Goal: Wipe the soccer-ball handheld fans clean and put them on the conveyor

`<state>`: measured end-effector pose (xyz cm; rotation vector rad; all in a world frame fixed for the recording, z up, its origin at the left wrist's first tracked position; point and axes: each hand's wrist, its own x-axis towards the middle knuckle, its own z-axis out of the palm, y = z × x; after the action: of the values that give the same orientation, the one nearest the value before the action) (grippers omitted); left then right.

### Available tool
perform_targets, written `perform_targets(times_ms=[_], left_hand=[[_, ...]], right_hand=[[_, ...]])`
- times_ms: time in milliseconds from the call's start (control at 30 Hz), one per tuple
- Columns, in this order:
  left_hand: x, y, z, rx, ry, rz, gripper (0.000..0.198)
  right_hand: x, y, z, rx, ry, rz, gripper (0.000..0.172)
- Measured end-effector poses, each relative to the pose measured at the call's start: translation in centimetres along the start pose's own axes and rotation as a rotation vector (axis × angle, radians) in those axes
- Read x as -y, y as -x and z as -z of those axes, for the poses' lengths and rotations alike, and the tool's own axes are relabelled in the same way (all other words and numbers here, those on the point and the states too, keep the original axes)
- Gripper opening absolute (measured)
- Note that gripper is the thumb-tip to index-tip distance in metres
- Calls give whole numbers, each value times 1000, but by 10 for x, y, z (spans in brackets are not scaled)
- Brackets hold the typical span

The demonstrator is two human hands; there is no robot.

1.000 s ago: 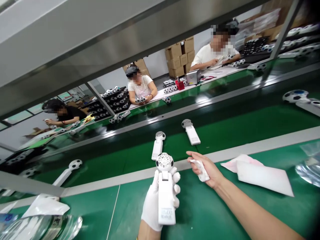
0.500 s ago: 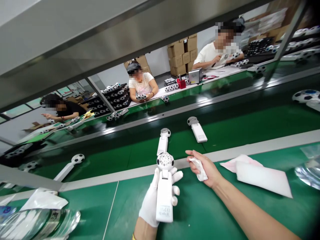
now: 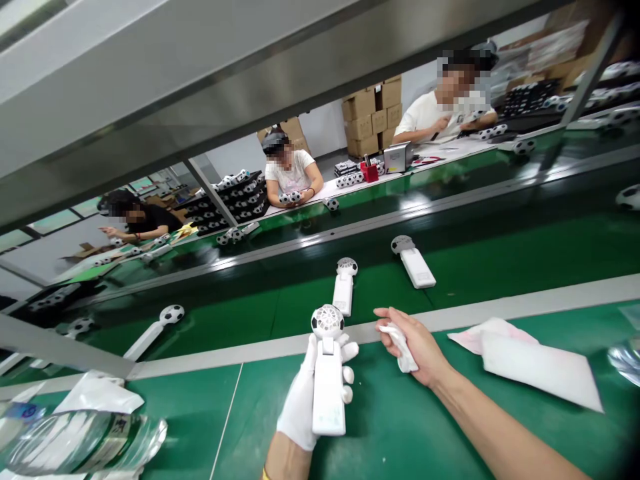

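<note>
My left hand point(image 3: 305, 400), in a white glove, is closed round a white handheld fan point(image 3: 329, 373) with a football-patterned round head, held upright over the green bench. My bare right hand point(image 3: 417, 343) hovers just right of the fan head, fingers curled round a small white wad of cloth point(image 3: 400, 347). The two hands are a little apart.
Three more fans point(image 3: 344, 285) point(image 3: 414, 261) point(image 3: 153, 332) lie on the green conveyor belt beyond a grey rail point(image 3: 500, 310). White cloths point(image 3: 530, 360) lie at right, clear plastic bags point(image 3: 75, 433) at lower left. Three people sit across the belt; cartons point(image 3: 370, 117) are stacked behind.
The fans on the belt have drifted to the right. My hands keep the fan and cloth nearly where they were.
</note>
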<state>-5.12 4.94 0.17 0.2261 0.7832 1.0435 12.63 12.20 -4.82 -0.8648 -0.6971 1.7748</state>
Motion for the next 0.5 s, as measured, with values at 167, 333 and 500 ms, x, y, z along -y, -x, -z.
perform_targets(times_ms=[167,333,500], left_hand=[[4,0,0,-2,-22,-24,48],[8,3,-1,34,13,-54,44],[10,4,-2,33,-68,-104,40]], right_hand=[[-11,16,3,102,598,239,34],[-13,44,13,266,1263,546,50],[-16,48,17,259,1543,645,25]])
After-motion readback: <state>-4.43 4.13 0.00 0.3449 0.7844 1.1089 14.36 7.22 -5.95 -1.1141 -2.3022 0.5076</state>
